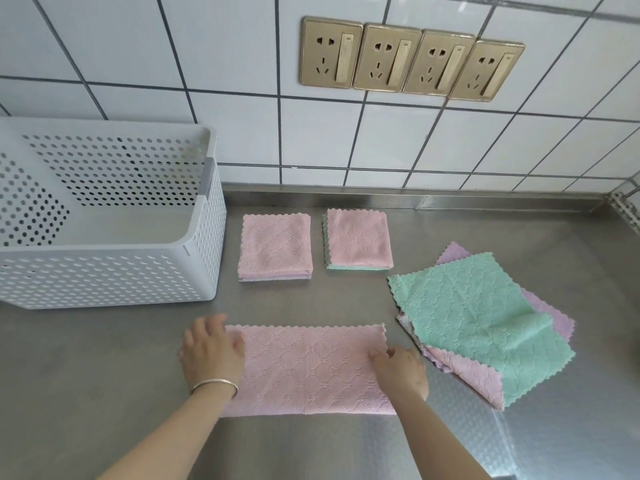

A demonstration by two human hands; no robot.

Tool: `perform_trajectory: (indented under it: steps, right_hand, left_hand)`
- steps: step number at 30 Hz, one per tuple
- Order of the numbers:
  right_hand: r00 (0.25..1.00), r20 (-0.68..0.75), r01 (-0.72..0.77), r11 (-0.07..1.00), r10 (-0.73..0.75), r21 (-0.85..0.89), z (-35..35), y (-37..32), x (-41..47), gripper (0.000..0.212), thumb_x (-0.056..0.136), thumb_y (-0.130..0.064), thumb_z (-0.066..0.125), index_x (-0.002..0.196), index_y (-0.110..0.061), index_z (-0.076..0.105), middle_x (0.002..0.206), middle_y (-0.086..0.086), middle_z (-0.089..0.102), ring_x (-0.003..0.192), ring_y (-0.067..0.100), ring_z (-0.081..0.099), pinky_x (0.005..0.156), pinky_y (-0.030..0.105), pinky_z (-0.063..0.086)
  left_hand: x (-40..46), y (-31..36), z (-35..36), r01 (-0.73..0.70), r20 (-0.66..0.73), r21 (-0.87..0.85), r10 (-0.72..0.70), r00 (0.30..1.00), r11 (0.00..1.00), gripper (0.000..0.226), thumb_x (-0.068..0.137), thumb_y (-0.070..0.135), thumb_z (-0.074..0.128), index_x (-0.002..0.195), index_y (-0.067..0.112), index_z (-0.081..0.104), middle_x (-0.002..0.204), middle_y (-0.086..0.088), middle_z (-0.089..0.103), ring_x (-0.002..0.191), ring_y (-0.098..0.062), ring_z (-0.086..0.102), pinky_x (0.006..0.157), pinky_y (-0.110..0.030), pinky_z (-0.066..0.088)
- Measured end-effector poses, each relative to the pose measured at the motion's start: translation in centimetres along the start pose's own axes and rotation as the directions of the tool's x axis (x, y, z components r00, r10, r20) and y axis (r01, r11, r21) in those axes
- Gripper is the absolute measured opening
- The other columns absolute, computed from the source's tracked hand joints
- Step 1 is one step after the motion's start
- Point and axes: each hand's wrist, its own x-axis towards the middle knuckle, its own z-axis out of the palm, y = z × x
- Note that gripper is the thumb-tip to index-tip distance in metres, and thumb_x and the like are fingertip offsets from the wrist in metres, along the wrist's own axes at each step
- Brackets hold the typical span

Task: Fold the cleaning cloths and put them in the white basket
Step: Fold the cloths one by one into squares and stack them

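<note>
Pink cleaning cloth [308, 370], folded to a long strip, lies on the steel counter [104, 375] under white wall tiles [225, 64], white basket [114, 268] far left. Left hand [211, 351] presses flat on its left end; right hand [401, 370] pinches the right edge.

Half-folded pink cloth [308, 368] flat near empty white basket [104, 271], beside folded stacks [275, 245].

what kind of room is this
Probably a kitchen: a brushed stainless steel counter backed by a white tiled wall, with a row of four gold wall sockets above the worktop.
</note>
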Motion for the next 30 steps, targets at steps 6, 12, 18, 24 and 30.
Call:
perform_trajectory:
  steps: [6,12,18,24,30]
  right_hand:
    - [1.0,0.018,0.026,0.983,-0.023,-0.181,-0.2,1.0,-1.5,0.045,0.086,-0.039,0.034,0.117,-0.016,0.058,0.121,0.003,0.052,0.117,0.022,0.039,0.094,0.035,0.035]
    - [0.988,0.157,-0.003,0.998,-0.008,0.067,-0.6,1.1,-3.1,0.016,0.08,-0.026,0.043,0.094,-0.022,0.05,0.091,-0.002,0.058,0.095,0.022,0.055,0.08,0.03,0.043]
    - [0.97,-0.079,0.241,0.928,-0.228,0.282,0.3,0.6,-5.9,0.009,0.079,-0.01,0.05,0.083,-0.018,0.046,0.077,-0.002,0.054,0.074,0.022,0.052,0.063,0.031,0.04]
    - [0.757,-0.365,0.615,0.779,-0.542,0.12,3.2,-2.9,-9.5,0.021,0.055,-0.01,0.061,0.073,-0.019,0.055,0.071,-0.003,0.056,0.06,0.02,0.054,0.052,0.024,0.036]
    - [0.522,-0.415,0.799,0.597,-0.745,-0.066,6.1,-4.0,-10.7,0.039,0.051,-0.015,0.059,0.088,-0.022,0.051,0.091,-0.003,0.054,0.081,0.016,0.042,0.068,0.024,0.034]
  left_hand:
    - [-5.5,4.9,3.3,-0.746,0.265,0.074,0.708,0.655,0.662,0.057,0.07,0.048,0.042,0.12,0.023,0.059,0.135,0.002,0.052,0.125,-0.022,0.037,0.086,-0.05,0.052]
    - [-5.9,5.0,4.8,-0.758,0.443,0.122,0.649,0.619,0.64,0.073,0.076,0.058,0.034,0.137,0.018,0.035,0.157,-0.003,0.003,0.145,-0.023,-0.003,0.107,-0.051,0.01]
    - [-5.9,7.7,3.0,-0.602,0.493,-0.089,0.56,0.666,0.794,0.061,0.085,0.051,0.033,0.141,0.027,0.027,0.15,0.004,0.029,0.141,-0.018,0.02,0.113,-0.039,0.02]
    - [-5.0,9.4,-1.9,-0.021,0.47,-0.526,0.311,0.826,0.85,0.031,0.075,0.045,0.057,0.068,0.015,0.06,0.067,0.0,0.059,0.067,-0.021,0.05,0.071,-0.033,0.042]
    - [-3.9,5.9,-2.3,0.498,0.647,-0.519,-0.061,0.76,0.695,0.038,0.091,0.018,0.046,0.054,0.015,0.051,0.056,-0.006,0.042,0.062,-0.023,0.041,0.064,-0.031,0.035]
